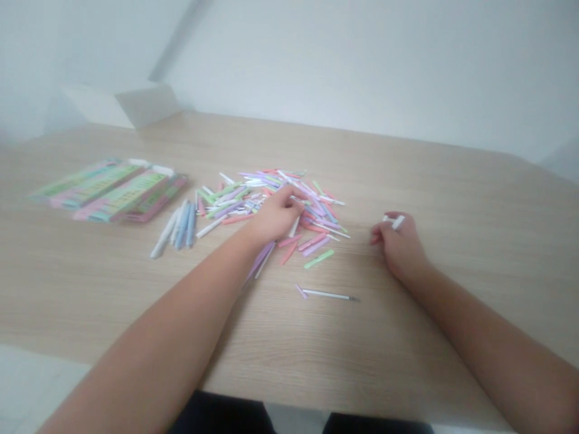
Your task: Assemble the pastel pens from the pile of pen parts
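My left hand [278, 214] reaches into a loose heap of pen parts [233, 196] in white, purple, green and coral. Its fingers are curled down among the pieces, and what is between the fingertips is hard to make out. Off to the right, just over the table, my right hand [402, 244] is closed round a short white pen part [398, 222]. Between my arms lies a thin white pen refill [328, 294] with a dark tip, and a small purple piece [301, 292] touches its other end. A green pen part [319, 259] rests at the heap's near edge.
Several white and blue pens [181, 226] lie together left of the heap. Farther left are flat pink and green packets [117, 193]. A white box-like object [131, 103] stands at the back left of the wooden table [429, 175], near the wall.
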Demonstrator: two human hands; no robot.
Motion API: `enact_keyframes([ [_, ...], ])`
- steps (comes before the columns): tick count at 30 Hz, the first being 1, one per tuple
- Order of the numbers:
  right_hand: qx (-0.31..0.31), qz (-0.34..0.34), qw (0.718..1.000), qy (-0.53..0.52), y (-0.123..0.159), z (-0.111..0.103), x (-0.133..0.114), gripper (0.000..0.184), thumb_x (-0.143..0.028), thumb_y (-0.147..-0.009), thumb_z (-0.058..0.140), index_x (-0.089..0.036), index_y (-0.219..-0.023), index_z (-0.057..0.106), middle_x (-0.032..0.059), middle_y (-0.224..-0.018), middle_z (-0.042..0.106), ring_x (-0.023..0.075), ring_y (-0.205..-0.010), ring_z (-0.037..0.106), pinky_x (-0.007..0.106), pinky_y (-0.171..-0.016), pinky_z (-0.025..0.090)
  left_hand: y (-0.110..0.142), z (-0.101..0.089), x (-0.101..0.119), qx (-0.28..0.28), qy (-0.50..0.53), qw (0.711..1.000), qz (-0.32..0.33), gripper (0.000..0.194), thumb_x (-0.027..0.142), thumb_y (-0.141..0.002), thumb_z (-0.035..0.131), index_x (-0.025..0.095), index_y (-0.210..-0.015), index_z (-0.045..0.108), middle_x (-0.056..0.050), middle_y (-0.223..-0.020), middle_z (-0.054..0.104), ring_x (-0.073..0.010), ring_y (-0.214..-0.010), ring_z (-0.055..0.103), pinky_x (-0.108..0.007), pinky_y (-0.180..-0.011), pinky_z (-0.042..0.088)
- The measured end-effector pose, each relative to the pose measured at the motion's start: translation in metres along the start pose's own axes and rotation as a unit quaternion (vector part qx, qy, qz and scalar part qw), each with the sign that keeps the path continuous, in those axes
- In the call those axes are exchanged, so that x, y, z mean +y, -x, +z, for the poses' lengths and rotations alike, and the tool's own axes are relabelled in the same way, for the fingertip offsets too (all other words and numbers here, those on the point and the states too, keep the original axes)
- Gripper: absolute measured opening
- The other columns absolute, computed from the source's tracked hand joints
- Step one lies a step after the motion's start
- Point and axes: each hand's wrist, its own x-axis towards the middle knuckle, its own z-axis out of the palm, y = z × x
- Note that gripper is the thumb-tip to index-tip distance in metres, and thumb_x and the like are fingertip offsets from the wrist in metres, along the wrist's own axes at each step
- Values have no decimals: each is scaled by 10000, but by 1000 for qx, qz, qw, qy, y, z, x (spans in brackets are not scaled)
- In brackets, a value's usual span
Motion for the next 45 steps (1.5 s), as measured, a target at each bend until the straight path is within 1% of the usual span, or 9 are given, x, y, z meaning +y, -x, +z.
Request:
enact_keyframes([
  [6, -49, -53, 996, 55, 7, 13, -5, 298, -334, -910, 544, -255, -1159, 399, -53, -768, 640, 152, -628, 631, 317, -680, 526, 7, 10, 15, -9, 173, 981, -89, 183, 140, -865, 580, 214, -1025, 532, -24, -806, 718, -195, -745, 756, -342, -689, 619],
  [13, -118, -72, 990, 37, 10, 59, -13, 283, -360, -951, 486, -257, -1188, 370, -60, -760, 625, 141, -627, 626, 306, -671, 543, 7, 15, 15, -10, 195, 975, -106, 159, 168, -897, 572, 210, -1041, 521, -36, -819, 721, -177, -728, 744, -289, -651, 592],
  [18, -182, -66, 981, 17, 5, 90, -21, 323, -418, -935, 512, -264, -1183, 373, -65, -756, 613, 145, -580, 628, 277, -551, 527, 0, -7, 6, 29, -86, 996, -10, 215, 260, -913, 527, 234, -1123, 565, -35, -852, 734, -189, -712, 708, -331, -693, 574],
  [21, -166, -72, 983, 4, 3, 90, -22, 299, -407, -933, 514, -271, -1163, 379, -66, -753, 621, 139, -571, 630, 271, -552, 529, -2, -29, -3, 55, -368, 924, 86, 273, 297, -943, 490, 236, -1159, 645, -65, -984, 750, -230, -880, 703, -374, -832, 548],
  [24, -152, -67, 986, 16, 4, 86, -25, 252, -362, -939, 507, -271, -1141, 387, -61, -752, 635, 138, -575, 636, 275, -575, 534, -3, -45, -10, 35, -521, 848, 95, 295, 279, -948, 476, 240, -1121, 712, -82, -1091, 744, -264, -1011, 678, -393, -901, 514],
  [31, -142, -55, 987, 60, 7, 84, -33, 202, -330, -952, 501, -258, -1107, 393, -41, -748, 658, 148, -585, 634, 291, -594, 529, -2, -49, -9, 66, -619, 774, 116, 326, 272, -965, 461, 236, -1126, 742, -124, -1193, 703, -321, -1153, 607, -479, -980, 458],
  [33, -143, -53, 986, 63, 7, 83, -35, 197, -328, -948, 504, -259, -1095, 394, -39, -742, 660, 151, -586, 632, 292, -593, 526, -1, -45, -6, 53, -614, 774, 148, 333, 283, -960, 475, 255, -1168, 733, -109, -1197, 701, -320, -1192, 584, -501, -1018, 432],
  [38, -152, -58, 985, 58, 5, 81, -32, 209, -347, -946, 516, -262, -1095, 397, -39, -736, 661, 153, -579, 628, 293, -585, 525, -2, -34, -4, -88, -573, 784, 221, 301, 284, -925, 500, 229, -1094, 743, -84, -1123, 712, -263, -1123, 624, -434, -1024, 444],
  [45, -157, -56, 985, 37, 4, 83, -26, 251, -378, -935, 534, -268, -1110, 391, -47, -749, 662, 153, -568, 632, 296, -576, 532, -7, -24, -18, -85, -596, 770, 212, 291, 300, -970, 481, 258, -1116, 730, -66, -1119, 693, -268, -1123, 626, -455, -1001, 441],
])
